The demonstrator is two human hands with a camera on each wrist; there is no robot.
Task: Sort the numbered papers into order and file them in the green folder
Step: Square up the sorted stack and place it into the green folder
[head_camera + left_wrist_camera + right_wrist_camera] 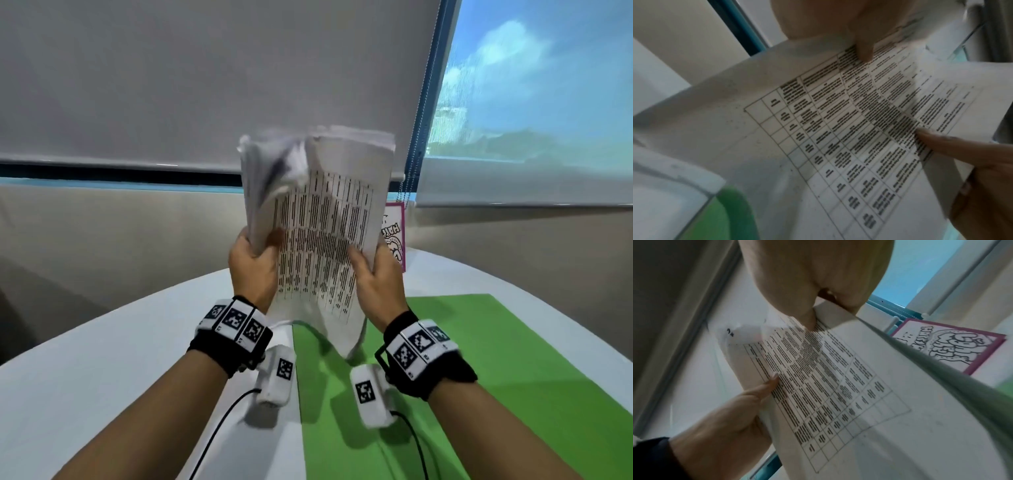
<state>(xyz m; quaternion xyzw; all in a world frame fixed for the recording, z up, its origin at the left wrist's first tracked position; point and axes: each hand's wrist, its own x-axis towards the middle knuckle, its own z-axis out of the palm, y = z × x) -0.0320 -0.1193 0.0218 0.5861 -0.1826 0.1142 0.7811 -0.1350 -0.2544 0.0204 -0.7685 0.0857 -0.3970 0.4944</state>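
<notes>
Hands, left hand [253, 265] and right hand [375, 274], pinch papers [322, 240] above green folder [479, 359].

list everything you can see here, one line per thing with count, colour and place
papers: one stack, white with black printed tables, held upright above the table, top sheets fanned and blurred
green folder: one, green, lying flat on the table under the hands, right of centre
table: one, white, rounded edge
card: one, white with black cartoon lettering and a pink border, standing at the table's far edge behind the papers
roller blinds: two, grey, over the window
wrist cameras: two, white with black markers, under the wrists
left hand: grips the stack's left edge
right hand: grips the stack's right edge
</notes>
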